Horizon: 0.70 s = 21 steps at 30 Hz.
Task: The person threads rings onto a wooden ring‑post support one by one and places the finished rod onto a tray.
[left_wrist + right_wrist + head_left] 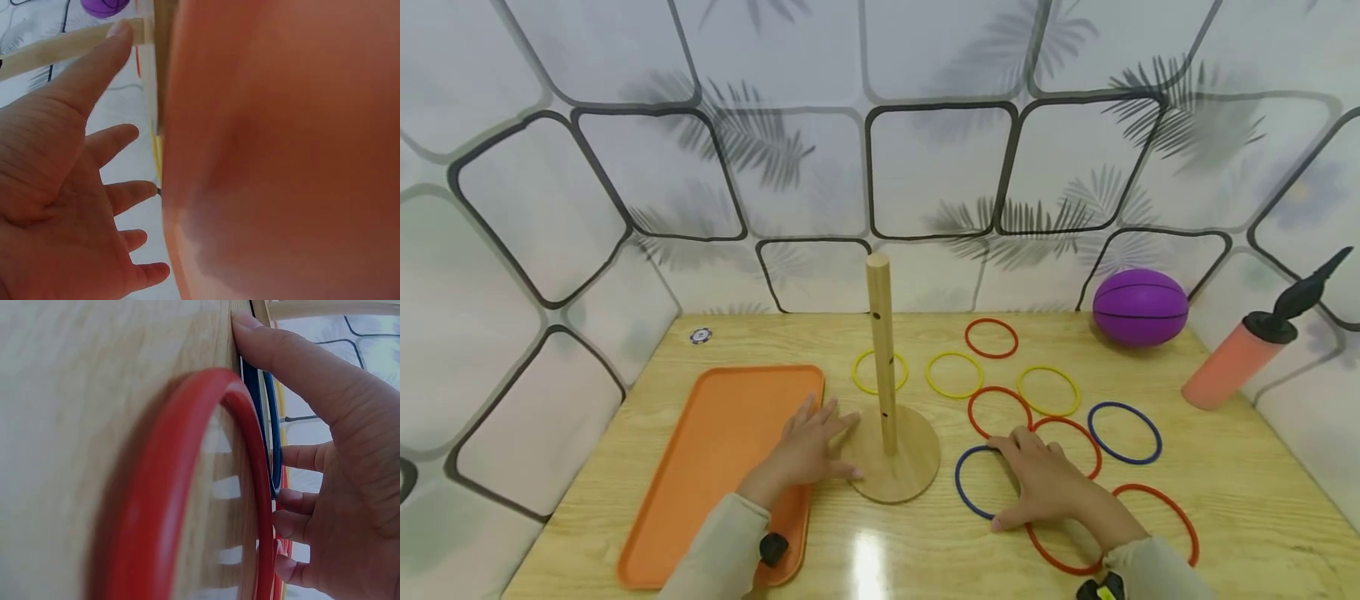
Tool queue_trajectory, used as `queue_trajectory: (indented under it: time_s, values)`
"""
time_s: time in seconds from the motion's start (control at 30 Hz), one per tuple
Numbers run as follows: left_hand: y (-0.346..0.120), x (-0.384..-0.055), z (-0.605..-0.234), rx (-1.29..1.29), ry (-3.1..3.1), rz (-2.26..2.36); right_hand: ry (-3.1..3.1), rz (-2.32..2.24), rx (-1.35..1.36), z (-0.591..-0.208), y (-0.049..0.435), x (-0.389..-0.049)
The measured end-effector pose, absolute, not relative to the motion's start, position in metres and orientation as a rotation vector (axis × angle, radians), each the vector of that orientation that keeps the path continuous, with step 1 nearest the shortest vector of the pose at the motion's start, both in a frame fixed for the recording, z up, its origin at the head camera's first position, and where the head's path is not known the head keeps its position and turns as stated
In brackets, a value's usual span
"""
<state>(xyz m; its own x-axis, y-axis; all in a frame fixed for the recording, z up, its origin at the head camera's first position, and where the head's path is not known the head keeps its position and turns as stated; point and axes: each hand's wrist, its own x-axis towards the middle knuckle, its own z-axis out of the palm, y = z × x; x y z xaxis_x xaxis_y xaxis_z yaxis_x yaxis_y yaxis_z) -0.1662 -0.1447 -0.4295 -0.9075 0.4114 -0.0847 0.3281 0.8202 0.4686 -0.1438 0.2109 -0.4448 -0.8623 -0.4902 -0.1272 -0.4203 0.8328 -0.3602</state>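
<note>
A round wooden base with an upright wooden post stands mid-table. My left hand is at the left side of the base, fingers spread, thumb over the base's edge; nothing is gripped. The orange tray lies under and left of that hand. My right hand reaches palm down over a blue ring, thumb and index finger apart at its near and far edges. In the right wrist view the thumb is beside the blue ring, and a red ring lies closer to the camera.
Several more rings lie around the right hand, among them a yellow ring and another blue ring. A purple ball sits back right, near a pink pump with a black nozzle. A chip lies back left.
</note>
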Motion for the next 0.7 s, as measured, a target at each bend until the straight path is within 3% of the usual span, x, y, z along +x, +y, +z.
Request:
queue_trajectory:
  time_s: [0.7]
  values:
    - [-0.1524, -0.1726, -0.432, 0.586, 2.668, 0.625, 2.907, -0.494, -0.737, -0.4428, 0.2104, -0.1417]
